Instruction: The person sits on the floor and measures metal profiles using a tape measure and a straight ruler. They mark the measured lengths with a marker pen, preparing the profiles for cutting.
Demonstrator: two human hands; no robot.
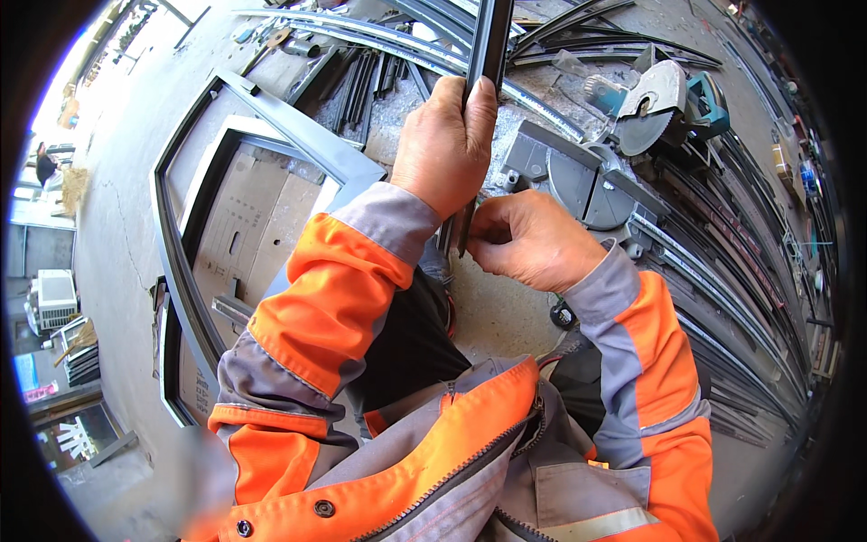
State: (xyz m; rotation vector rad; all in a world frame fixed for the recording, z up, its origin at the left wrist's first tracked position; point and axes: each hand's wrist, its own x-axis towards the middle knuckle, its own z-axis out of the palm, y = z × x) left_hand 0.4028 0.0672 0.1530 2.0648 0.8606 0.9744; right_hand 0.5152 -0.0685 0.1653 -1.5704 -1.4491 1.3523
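Observation:
My left hand (444, 144) is wrapped around a long dark metal profile bar (489, 41) that runs from my lap up past the top of the view. My right hand (528, 239) pinches the lower end of the same bar with thumb and fingers closed on it. Both sleeves are orange and grey. The bar's lowest tip is hidden between my hands.
A mitre saw (632, 135) with a round blade stands on the concrete floor just beyond my hands. A grey metal window frame (194, 181) lies at the left with cardboard under it. Many curved and straight metal profiles (722, 298) lie at the right and top.

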